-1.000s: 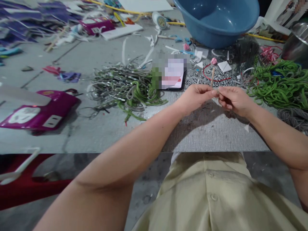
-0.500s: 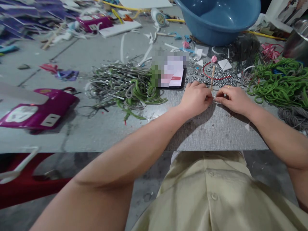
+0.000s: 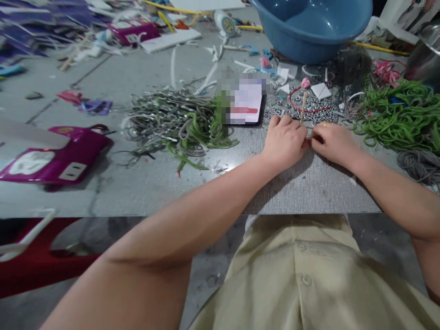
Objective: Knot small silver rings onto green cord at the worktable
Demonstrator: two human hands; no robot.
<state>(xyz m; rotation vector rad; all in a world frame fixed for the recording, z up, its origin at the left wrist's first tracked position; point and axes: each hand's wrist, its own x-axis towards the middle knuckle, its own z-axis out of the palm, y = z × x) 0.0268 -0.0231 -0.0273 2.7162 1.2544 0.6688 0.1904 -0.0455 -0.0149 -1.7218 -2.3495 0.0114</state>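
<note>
One wooden stick (image 3: 303,106) upright, hands (image 3: 287,140) pinching its base

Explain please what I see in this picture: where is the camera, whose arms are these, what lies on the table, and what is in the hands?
There is no machine here. The camera sits on a person's head and looks forward and down, so the two bare arms are that person's own. The left hand and the right hand meet fingertip to fingertip, low over the grey table, pinching something too small to make out. A thin wooden stick rises just behind the hands; whether a hand holds it, I cannot tell. On the table lie a tangle of grey and green cords, a phone, a heap of green cords, small silvery pieces, a blue basin and a magenta box.
</note>
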